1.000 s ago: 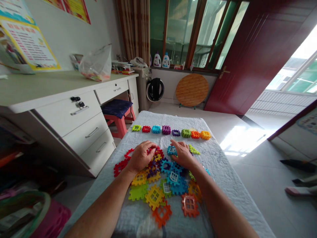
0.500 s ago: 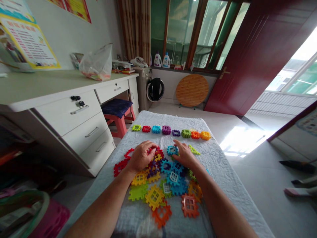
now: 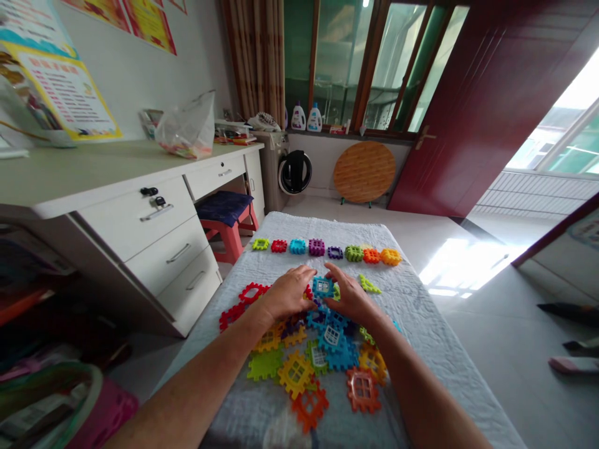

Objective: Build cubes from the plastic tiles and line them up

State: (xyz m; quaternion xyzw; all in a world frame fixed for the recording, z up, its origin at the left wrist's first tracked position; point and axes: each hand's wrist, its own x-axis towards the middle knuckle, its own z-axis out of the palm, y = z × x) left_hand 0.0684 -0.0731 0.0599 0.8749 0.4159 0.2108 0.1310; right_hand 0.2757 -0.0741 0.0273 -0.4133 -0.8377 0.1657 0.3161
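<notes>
A blue window-patterned building tile [image 3: 322, 287] sits between my two hands, above the loose pile. My right hand [image 3: 352, 294] grips its right side, with the thumb below and the fingers above. Close to the tile's left edge, my left hand [image 3: 291, 292] is curved with thumb and fingers apart; a bit of red shows in the gap, and I see nothing held. Beneath and around the hands lie interlocking tiles: red ones [image 3: 231, 315], a yellow one [image 3: 296, 373], blue ones [image 3: 344, 355], a lime one [image 3: 264, 364] and orange ones [image 3: 311, 405].
Along the far part of the cloth-covered table [image 3: 210, 380] runs a row of small assembled pieces, including a purple one [image 3: 317, 247] and a yellow-orange one [image 3: 390, 256]. A lime triangular piece [image 3: 369, 284] lies right of my right hand. Left stands a desk [image 3: 116, 163] with a stool [image 3: 228, 215].
My left hand has moved right, from over the red tiles to beside the blue tile. The right hand and its tile have shifted only slightly.
</notes>
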